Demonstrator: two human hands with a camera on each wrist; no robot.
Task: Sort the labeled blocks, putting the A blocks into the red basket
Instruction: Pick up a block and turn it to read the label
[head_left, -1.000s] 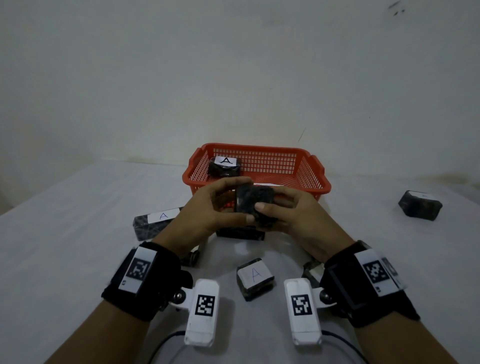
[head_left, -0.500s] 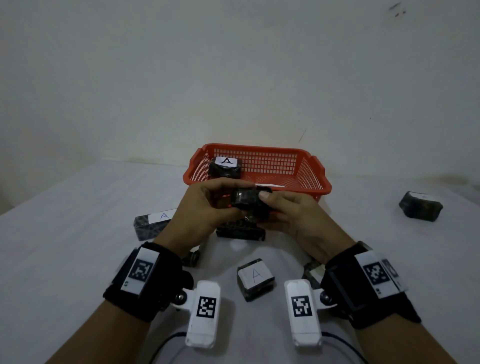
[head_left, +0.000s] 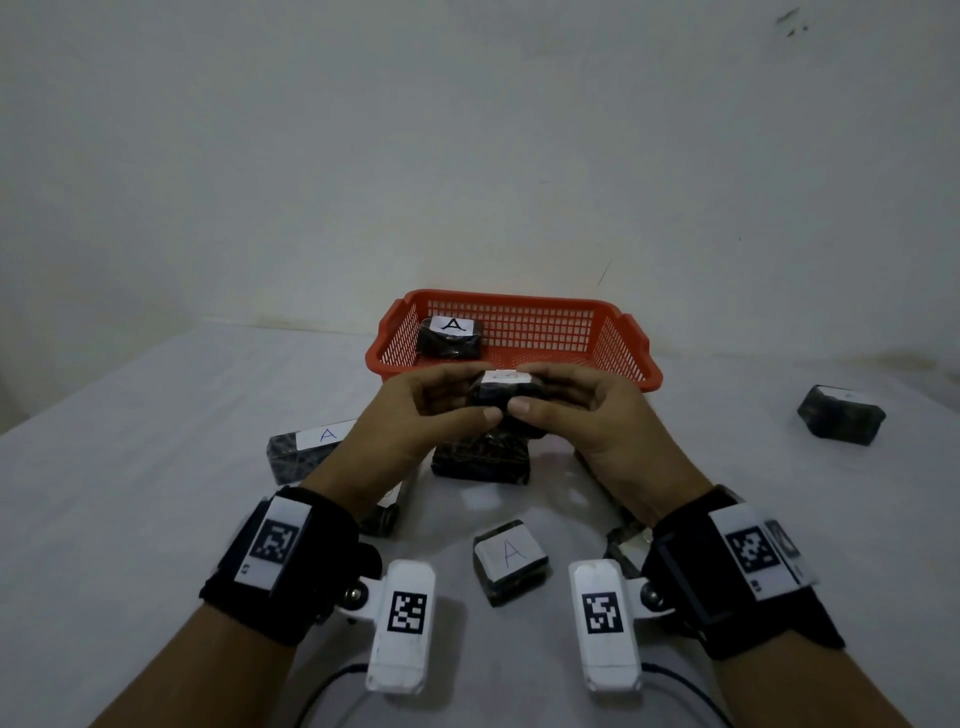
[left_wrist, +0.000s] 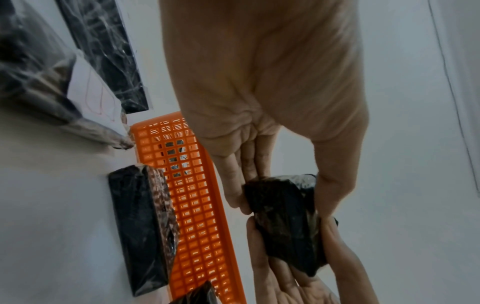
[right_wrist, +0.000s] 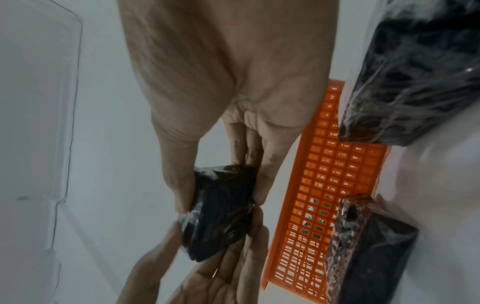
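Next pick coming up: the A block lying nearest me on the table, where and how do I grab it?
Probably from above: pinch the two dark wrapped sides of the near A block. Its white label faces up and bare table surrounds it, leaving room for fingers.

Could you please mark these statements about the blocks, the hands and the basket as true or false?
1. Both the left hand and the right hand hold the held block. True.
2. The red basket is empty. False: a block marked A lies in it.
3. A block labelled A lies on the table between the wrists. True.
4. The held block is already inside the basket. False: it is in front of the basket's near rim.
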